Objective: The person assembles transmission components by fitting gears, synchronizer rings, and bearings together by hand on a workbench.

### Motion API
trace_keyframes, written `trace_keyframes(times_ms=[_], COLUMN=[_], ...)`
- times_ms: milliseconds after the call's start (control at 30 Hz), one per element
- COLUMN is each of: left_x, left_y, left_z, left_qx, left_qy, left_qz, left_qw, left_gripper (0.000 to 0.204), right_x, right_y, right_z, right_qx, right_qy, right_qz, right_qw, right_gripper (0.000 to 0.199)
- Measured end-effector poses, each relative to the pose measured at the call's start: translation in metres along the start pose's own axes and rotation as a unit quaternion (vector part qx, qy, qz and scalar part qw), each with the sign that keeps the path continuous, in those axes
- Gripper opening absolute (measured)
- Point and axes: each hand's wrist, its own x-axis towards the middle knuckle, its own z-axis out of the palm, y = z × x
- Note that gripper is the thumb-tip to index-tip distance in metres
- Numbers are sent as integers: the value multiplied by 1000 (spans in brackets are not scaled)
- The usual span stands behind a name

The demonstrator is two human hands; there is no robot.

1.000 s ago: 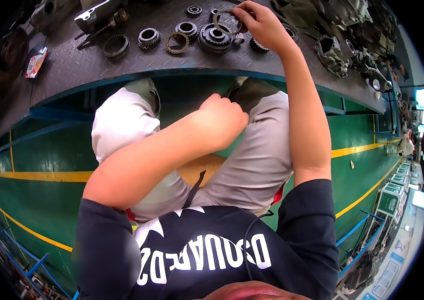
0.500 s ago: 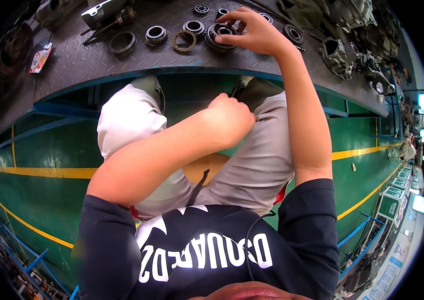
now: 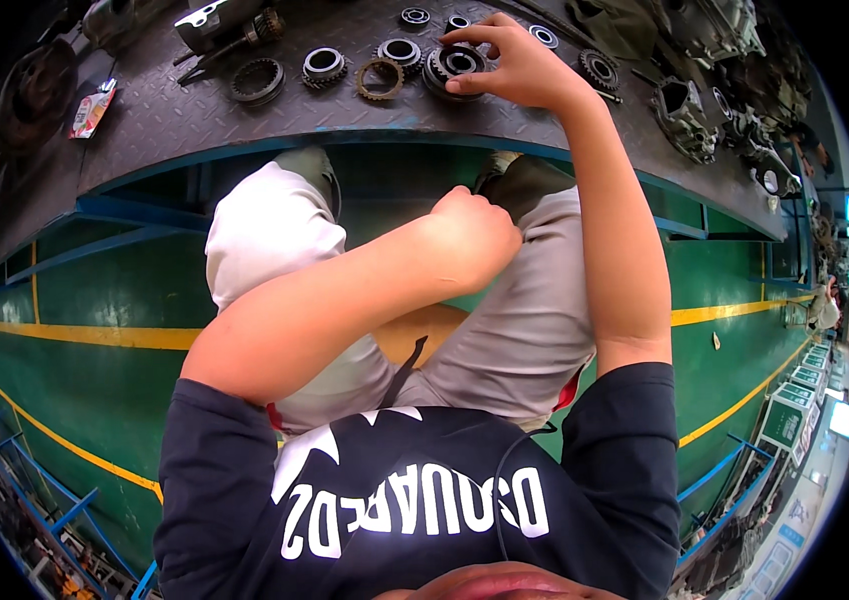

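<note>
The right hand (image 3: 522,67) arches over a stacked gear (image 3: 441,75) toward the near edge of the table (image 3: 384,118), thumb and forefinger spread widely across it; from where I stand, I can't tell whether they pinch. The left hand (image 3: 477,235) sits curled by the right thigh (image 3: 524,300).

The left arm (image 3: 314,300) bends at the elbow and slants across the lap toward the person's right. The left hand (image 3: 476,238) is curled into a loose fist, its back upward, over the inner side of the right thigh (image 3: 514,320). The right arm (image 3: 624,220) reaches forward, its wrist (image 3: 574,100) bent so that the right hand (image 3: 451,63) turns leftward. The thumb (image 3: 472,84) lies nearer the body, the fingers (image 3: 474,35) farther out, bowed apart; how firmly they press cannot be told.
</note>
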Motion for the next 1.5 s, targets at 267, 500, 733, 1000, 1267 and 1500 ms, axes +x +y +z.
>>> trace_keyframes(times_ms=[267,500,733,1000,1267,1500], left_x=[-4,-6,-9,-9,-9,-11], left_y=[-2,-3,-5,-4,-1,-4], left_z=[-2,-2,-3,-4,-7,-4], left_qx=[-9,-12,-11,-18,-15,-12], left_qy=[8,20,25,28,25,24], left_qz=[-6,-7,-5,-4,-6,-8], left_qw=[1000,1000,1000,999,1000,1000], left_gripper=[39,38,38,38,40,39], right_x=[3,-1,4,4,-1,1], right_y=[-2,-16,-6,7,3,-13], right_z=[-1,-9,-6,-5,-7,-3], right_qx=[-5,-32,-21,3,-18,-31], right_qy=[7,15,5,-1,14,39], right_qz=[-7,-22,-26,-20,42,28], right_qw=[1000,999,999,1000,999,998], right_gripper=[59,60,67,73,72,72])
